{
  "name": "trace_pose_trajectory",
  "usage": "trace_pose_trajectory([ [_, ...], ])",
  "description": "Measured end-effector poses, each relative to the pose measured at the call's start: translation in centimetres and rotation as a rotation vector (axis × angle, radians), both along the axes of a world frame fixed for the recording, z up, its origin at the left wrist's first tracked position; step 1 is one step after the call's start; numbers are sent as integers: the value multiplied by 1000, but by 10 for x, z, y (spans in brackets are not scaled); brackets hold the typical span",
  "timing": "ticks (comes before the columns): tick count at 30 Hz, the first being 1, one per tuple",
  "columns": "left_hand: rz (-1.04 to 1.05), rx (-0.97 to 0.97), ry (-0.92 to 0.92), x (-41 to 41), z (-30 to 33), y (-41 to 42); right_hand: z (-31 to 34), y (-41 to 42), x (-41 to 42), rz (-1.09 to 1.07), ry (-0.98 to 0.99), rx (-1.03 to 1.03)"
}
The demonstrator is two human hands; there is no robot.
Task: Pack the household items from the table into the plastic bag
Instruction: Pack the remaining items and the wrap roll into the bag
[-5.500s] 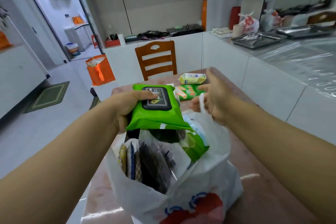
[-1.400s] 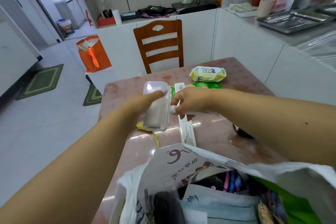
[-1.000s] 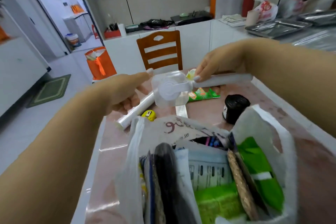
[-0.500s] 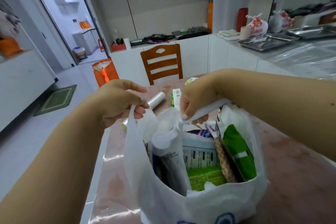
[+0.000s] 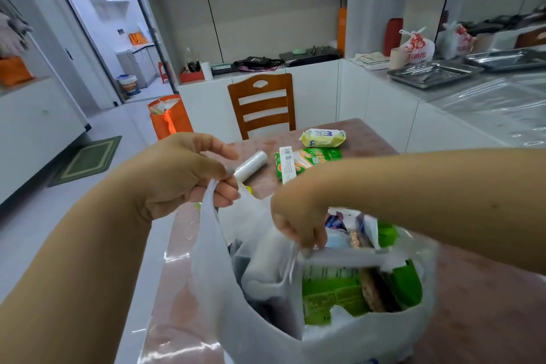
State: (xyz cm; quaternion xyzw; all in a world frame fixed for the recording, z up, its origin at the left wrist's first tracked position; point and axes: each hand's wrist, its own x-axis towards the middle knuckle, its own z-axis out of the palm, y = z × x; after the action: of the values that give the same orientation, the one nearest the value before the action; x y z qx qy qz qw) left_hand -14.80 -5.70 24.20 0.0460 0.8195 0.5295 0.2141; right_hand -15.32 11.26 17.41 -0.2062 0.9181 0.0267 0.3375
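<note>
Left hand point(image 5: 180, 174): pinches bag point(image 5: 266, 331) handle. Right hand point(image 5: 298, 224): fingers curled on roller point(image 5: 266, 263) handle inside bag.

A wooden chair point(image 5: 263, 106) faces white cabinets point(image 5: 319, 97); pale tiled floor point(image 5: 44, 216), green mat point(image 5: 85, 159).

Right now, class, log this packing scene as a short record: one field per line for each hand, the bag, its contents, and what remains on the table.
left hand: pinches the bag's handle, holding it up
right hand: reaches into the bag mouth, fingers on a white lint roller
plastic bag: white, open, standing on the table
bag contents: green packs, other items partly hidden
left on table: clear film roll, green glove pack, yellow tissue pack
</note>
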Motion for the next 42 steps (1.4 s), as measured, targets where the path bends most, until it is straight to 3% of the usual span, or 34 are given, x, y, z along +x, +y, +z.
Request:
trace_pose_trajectory([
  [2, -20, -21, -12, 0, -1, 0, -14, -5, 6, 83, 52, -44],
  [5, -29, -28, -36, -2, -3, -1, -15, 2, 3, 10, 26, -164],
  [10, -27, -16, -42, -7, -1, 0, -14, 15, -4, -66, -111, 7],
  [19, -69, -34, -49, -3, -4, 9, 2, -4, -19, -207, -33, -147],
  [28, -64, 17, -54, -5, -5, -3, -36, -1, 2, -70, -40, 79],
  [31, -72, -10, -31, -7, -3, -4, -4, 12, -11, -208, -91, -73],
  [37, 2, -247, 77, -39, -4, -7, 42, 58, -71, -540, 134, -401],
  [42, 71, -301, 154, -117, -37, 3, 24, 91, -133, -703, 182, -431],
])
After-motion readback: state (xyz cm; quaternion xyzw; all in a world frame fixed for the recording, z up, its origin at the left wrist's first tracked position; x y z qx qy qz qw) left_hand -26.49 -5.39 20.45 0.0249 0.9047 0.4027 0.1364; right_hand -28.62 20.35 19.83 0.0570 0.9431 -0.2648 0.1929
